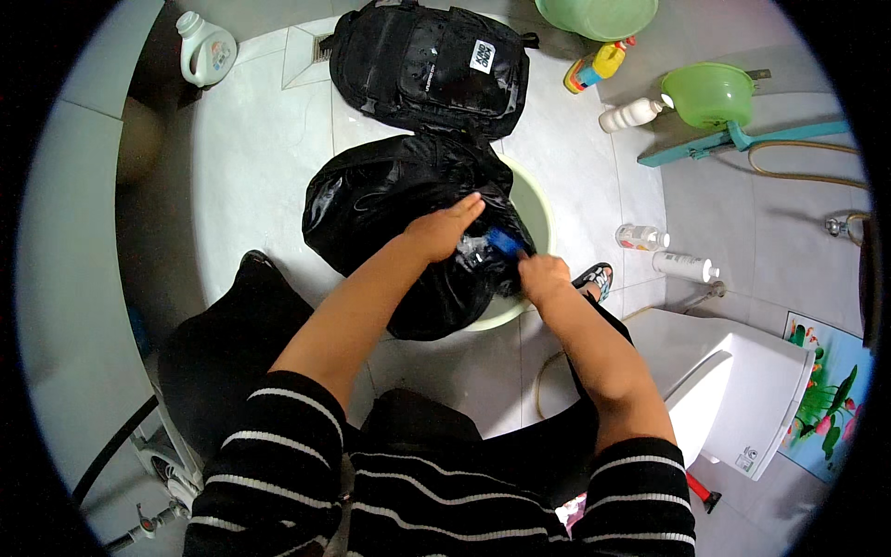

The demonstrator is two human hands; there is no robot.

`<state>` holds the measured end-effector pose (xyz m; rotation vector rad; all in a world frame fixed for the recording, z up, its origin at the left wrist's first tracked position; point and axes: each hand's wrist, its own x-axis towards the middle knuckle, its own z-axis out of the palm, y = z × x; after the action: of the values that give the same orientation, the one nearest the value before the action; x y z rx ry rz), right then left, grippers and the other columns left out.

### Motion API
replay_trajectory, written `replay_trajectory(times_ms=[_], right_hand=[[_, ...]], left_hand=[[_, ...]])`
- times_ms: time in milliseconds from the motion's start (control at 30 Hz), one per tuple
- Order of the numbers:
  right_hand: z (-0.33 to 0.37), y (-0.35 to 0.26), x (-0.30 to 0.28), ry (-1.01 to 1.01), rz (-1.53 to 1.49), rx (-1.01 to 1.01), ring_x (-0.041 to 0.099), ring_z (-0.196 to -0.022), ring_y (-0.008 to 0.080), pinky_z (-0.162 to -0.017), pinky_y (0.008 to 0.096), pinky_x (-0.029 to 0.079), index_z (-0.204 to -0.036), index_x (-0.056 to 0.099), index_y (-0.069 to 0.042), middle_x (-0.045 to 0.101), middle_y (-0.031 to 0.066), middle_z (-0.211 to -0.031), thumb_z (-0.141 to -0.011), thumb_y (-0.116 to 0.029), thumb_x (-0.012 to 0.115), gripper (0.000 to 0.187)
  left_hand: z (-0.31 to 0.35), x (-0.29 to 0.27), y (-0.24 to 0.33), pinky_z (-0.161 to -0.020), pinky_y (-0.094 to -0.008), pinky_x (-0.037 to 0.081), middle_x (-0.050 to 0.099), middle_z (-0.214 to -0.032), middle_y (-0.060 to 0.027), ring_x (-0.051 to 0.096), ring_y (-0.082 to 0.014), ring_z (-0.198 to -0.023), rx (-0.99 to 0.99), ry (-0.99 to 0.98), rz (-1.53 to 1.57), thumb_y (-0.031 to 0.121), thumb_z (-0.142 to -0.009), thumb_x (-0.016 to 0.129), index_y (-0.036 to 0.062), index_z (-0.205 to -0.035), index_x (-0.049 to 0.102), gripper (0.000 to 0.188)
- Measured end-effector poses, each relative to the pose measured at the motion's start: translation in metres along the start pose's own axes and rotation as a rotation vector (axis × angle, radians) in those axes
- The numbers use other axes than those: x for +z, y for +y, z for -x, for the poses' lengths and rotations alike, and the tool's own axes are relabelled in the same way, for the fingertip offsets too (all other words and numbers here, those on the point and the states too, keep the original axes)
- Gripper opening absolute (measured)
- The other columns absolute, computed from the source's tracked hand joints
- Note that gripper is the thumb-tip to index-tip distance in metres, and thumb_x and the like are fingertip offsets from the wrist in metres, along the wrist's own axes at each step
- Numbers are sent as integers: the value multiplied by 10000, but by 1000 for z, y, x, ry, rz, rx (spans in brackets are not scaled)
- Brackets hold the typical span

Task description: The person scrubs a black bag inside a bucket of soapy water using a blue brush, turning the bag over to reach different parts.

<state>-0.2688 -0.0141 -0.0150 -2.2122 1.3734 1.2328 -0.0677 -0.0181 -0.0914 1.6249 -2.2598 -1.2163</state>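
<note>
A wet black backpack (390, 204) lies in and over a pale green basin (536, 206) on the tiled floor. My left hand (442, 229) presses flat on the bag's top, fingers together. My right hand (541, 276) grips a blue brush (506, 242) whose head rests on the wet fabric beside the left hand. Foam or water shines on the bag between the two hands.
A second black backpack (427, 65) lies further back. A white detergent jug (206, 48) stands far left. Green basins (710, 93), several bottles (640, 237), a hose and a teal bar are at the right. A white toilet (733, 390) is near right.
</note>
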Motion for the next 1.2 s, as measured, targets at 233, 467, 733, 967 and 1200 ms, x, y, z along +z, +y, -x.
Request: replay_trajectory(times_ms=[233,467,733,967,1200], right_hand=[[9,-40,-32,-92,-80,-51,627,-953,284,-781,387,512,-1118,589,-92,648,128,-1011,-898,-154,404,294],[-42,-1,19,-54,-5,24,624,-958,264,-777,363,511,-1394,298,-142,644,133,-1018,-912,-132,362,486],[-11,-18,-24,-106,-152,40,610,-984,307,-815,392,503,-1019,645,-75,641,141,-1030,-859,-152,453,261],[-27,-26,26,-123,-276,134,610,-977,328,-817,402,500,-1034,635,-46,625,184,-1045,-824,-141,472,283],[-10,-21,-16,-175,-196,-9,590,-1013,341,-854,423,482,-1042,630,-29,615,176,-1081,-815,-113,475,287]], left_hand=[[-5,-23,8,-983,-362,430,-142,-1497,30,438,-229,-1225,-59,-298,-195,-81,-659,682,230,-1355,402,812],[-18,-3,8,-968,-357,431,-108,-1505,33,328,-214,-1295,-295,-456,-92,-19,-738,648,223,-1277,508,607],[-15,46,-17,-1081,-425,209,15,-1508,-101,-22,-341,-1373,-244,-555,-528,419,-635,772,151,-1226,542,688],[-21,30,6,-1108,-456,104,153,-1488,-41,85,-315,-1369,-634,-539,-98,592,-591,730,234,-1412,230,1025],[-7,25,14,-1088,-485,93,257,-1445,-109,97,-366,-1363,-240,-674,-627,696,-547,669,153,-1321,398,984]])
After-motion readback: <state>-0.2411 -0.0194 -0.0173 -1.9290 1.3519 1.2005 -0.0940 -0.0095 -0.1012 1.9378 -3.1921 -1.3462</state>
